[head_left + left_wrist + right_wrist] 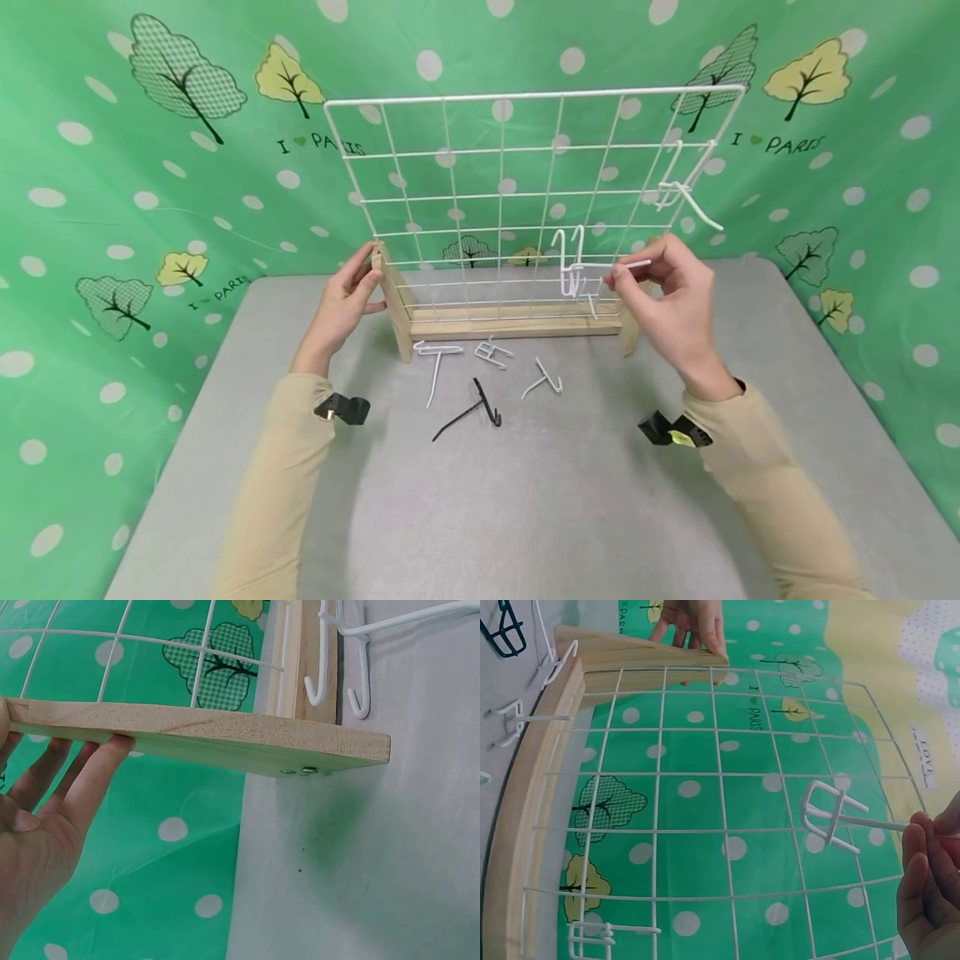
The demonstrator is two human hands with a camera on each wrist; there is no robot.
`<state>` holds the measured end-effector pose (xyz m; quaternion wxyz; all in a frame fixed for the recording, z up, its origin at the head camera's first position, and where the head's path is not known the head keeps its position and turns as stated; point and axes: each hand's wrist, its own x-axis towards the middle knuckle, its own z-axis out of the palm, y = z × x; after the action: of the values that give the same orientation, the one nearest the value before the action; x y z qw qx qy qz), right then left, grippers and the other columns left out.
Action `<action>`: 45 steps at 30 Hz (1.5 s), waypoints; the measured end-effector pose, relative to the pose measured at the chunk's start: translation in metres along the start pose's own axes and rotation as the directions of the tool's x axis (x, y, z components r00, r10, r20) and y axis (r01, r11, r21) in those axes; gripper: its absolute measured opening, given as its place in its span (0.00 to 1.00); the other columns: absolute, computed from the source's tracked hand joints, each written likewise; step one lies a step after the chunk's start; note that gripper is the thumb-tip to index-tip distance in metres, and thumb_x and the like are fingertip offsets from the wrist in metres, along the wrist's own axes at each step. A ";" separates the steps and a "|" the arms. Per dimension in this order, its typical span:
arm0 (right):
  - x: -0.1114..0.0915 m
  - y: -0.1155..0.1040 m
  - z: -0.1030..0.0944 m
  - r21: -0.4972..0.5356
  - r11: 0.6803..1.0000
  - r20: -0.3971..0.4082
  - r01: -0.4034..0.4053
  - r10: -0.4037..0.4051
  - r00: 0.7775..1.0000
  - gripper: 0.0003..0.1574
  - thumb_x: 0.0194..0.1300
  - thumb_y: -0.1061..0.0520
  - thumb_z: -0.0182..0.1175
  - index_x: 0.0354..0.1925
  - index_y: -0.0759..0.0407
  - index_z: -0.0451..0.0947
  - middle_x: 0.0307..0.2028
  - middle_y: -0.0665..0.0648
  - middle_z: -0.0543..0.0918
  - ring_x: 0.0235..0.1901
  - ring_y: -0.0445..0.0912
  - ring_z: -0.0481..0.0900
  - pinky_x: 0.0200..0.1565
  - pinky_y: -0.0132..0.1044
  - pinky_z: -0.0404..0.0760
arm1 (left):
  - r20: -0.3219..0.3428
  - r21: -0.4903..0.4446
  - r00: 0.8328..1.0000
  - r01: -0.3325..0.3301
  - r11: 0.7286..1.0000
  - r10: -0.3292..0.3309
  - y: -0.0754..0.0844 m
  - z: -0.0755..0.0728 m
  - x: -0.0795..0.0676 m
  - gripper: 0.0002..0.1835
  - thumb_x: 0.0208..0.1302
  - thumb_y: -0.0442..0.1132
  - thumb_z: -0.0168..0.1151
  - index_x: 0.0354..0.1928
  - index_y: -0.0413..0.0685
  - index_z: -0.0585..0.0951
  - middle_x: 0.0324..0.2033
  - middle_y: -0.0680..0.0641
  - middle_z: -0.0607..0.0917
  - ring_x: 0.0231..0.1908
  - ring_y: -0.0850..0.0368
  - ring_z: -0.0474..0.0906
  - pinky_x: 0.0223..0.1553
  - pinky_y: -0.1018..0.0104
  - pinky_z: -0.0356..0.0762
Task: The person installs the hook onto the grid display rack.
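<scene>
My right hand [671, 300] pinches the long prong of a white wire hook [572, 267] between thumb and fingers. That hook is in front of the white wire grid [502, 150], its two bent ends pointing up, and it overlaps the lower right part of the mesh. In the right wrist view the hook [834, 814] extends leftward from the fingertips. My left hand [345, 292] holds the wooden side panel [393, 304] of the stand near its top, fingers on the outer face. A second white hook [682, 196] hangs at the grid's upper right.
Another white hook [591, 307] is low on the grid's right side. On the grey table [510, 517] before the stand lie several white hooks, one at left [438, 354], and a black hook [478, 407]. A green printed cloth [427, 33] surrounds the table behind.
</scene>
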<state>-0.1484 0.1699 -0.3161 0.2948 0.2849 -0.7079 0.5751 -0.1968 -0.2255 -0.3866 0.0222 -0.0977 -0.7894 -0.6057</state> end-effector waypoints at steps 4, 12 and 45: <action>0.005 -0.005 0.000 -0.012 1.000 -0.013 0.006 -0.006 1.000 0.04 0.57 0.77 0.57 0.30 0.78 0.71 0.27 0.61 0.83 0.28 0.42 0.83 0.32 0.29 0.82 | 0.002 -0.001 1.000 0.001 1.000 -0.001 0.000 0.000 -0.001 0.29 0.76 0.42 0.47 0.76 0.52 0.55 0.70 0.38 0.59 0.66 0.41 0.61 0.47 0.53 0.81; 0.013 -0.013 0.002 -0.022 1.000 -0.040 0.013 -0.014 0.999 0.04 0.57 0.76 0.58 0.30 0.79 0.71 0.27 0.58 0.84 0.26 0.41 0.82 0.30 0.28 0.81 | -0.001 0.000 1.000 0.011 1.000 -0.011 0.001 0.000 -0.002 0.30 0.76 0.42 0.47 0.76 0.52 0.55 0.71 0.39 0.59 0.66 0.41 0.61 0.47 0.53 0.81; 0.056 -0.029 0.012 -0.037 0.998 -0.206 0.051 -0.057 0.977 0.02 0.59 0.74 0.57 0.30 0.73 0.73 0.26 0.53 0.82 0.25 0.45 0.81 0.32 0.31 0.82 | -0.003 -0.029 1.000 -0.002 1.000 0.002 0.000 0.000 -0.001 0.29 0.76 0.41 0.47 0.75 0.51 0.56 0.70 0.37 0.61 0.66 0.41 0.62 0.46 0.55 0.82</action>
<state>-0.1647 0.1496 -0.2578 0.3869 0.2378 -0.6743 0.5824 -0.1960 -0.2253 -0.3871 0.0223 -0.0978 -0.7802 -0.6174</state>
